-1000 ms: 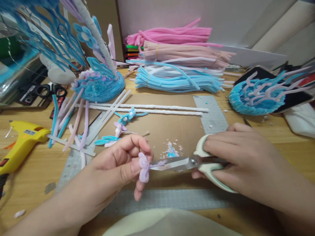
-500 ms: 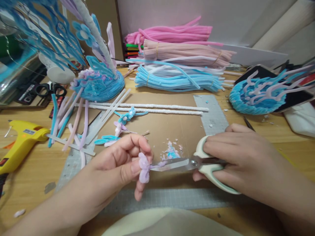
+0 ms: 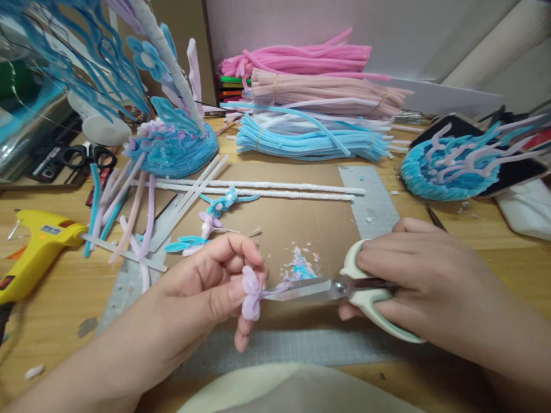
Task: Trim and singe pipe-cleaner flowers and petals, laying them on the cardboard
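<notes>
Between the thumb and fingers of my left hand (image 3: 219, 287) is a small lilac pipe-cleaner flower (image 3: 251, 293), its thin stem pointing right. My right hand (image 3: 413, 275) grips a pair of scissors (image 3: 365, 298) with pale green handles. The blades reach left along the flower's stem, their tips close beside the petals. Beyond the blades, a little heap of blue and lilac fuzz clippings (image 3: 303, 268) lies on the brown cardboard (image 3: 275, 229). Just past my left hand rest a blue pipe-cleaner flower sprig (image 3: 224, 202) and blue leaf shapes (image 3: 187, 245).
A yellow glue gun (image 3: 37, 252) lies at left beside loose pipe cleaners and clear glue sticks (image 3: 189, 201). Bundled pipe cleaners (image 3: 310, 137) are stacked at the back. A blue fuzzy tree base (image 3: 185, 155) stands back left, and a blue fuzzy piece (image 3: 450, 166) sits right.
The scissors and my right hand have shifted very slightly right and down. Lilac fuzz from the stem now shows farther right along the blades. My left hand holds the flower almost still.
</notes>
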Available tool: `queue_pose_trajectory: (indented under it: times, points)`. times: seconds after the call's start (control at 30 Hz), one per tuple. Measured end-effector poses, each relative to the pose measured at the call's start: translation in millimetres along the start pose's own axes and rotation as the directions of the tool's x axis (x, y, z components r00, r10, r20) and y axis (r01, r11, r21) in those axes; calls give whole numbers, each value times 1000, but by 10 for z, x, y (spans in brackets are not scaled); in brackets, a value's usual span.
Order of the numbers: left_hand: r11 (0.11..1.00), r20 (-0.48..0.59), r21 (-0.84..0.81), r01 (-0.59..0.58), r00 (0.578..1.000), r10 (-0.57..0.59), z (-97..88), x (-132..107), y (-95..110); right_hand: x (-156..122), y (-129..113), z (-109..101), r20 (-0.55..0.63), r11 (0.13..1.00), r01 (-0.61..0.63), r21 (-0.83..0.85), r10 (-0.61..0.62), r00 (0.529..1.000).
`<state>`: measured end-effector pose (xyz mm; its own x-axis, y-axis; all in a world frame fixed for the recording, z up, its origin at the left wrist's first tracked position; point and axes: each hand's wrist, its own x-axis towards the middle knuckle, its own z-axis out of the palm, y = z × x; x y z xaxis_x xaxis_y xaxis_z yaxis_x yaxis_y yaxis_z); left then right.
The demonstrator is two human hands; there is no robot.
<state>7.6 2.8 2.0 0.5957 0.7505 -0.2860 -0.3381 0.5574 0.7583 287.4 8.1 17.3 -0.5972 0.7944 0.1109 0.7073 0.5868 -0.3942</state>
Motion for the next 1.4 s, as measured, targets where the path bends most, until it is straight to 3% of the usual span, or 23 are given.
queue_pose_trajectory:
  times: [0.53,0.83,0.97,1.03,1.07,1.13,1.17,1.23,1.27,1.33,1.4]
  points:
    - [1000,-7,30,2,1000,-1,-3,-32,26,-4,-10,15,11,1000,6,17,-6,1000]
    - [999,-7,43,-14,1000,15,-11,-1,13,-8,43,-30,-45,992,-38,-120,33,998]
    - [974,-71,222,-41,996,58,-23,-6,5,-36,176,-87,-111,952,-80,-295,49,993]
    - [874,-83,474,-103,983,161,-45,-43,70,-51,234,-109,-116,924,-58,-378,15,993]
    - [761,-63,633,-146,969,238,-62,-67,122,-57,254,-117,-107,914,-45,-403,2,994]
    - [394,48,894,-212,921,385,-113,-118,251,-63,270,-128,-87,910,-24,-414,-13,996]
    - [220,80,956,-192,896,437,-144,-138,316,-65,268,-130,-77,915,-23,-404,-9,997]
    - [-50,150,988,-143,868,473,-207,-157,420,-67,250,-125,-40,929,-23,-369,9,999]
    - [-144,179,982,-125,865,469,-235,-153,451,-67,239,-117,-17,935,-25,-355,20,1000]
    - [-275,233,954,-119,872,430,-281,-123,473,-69,218,-97,16,942,-25,-334,32,999]
    - [-351,247,930,-106,889,386,-313,-75,456,-70,205,-76,41,947,-22,-319,37,998]
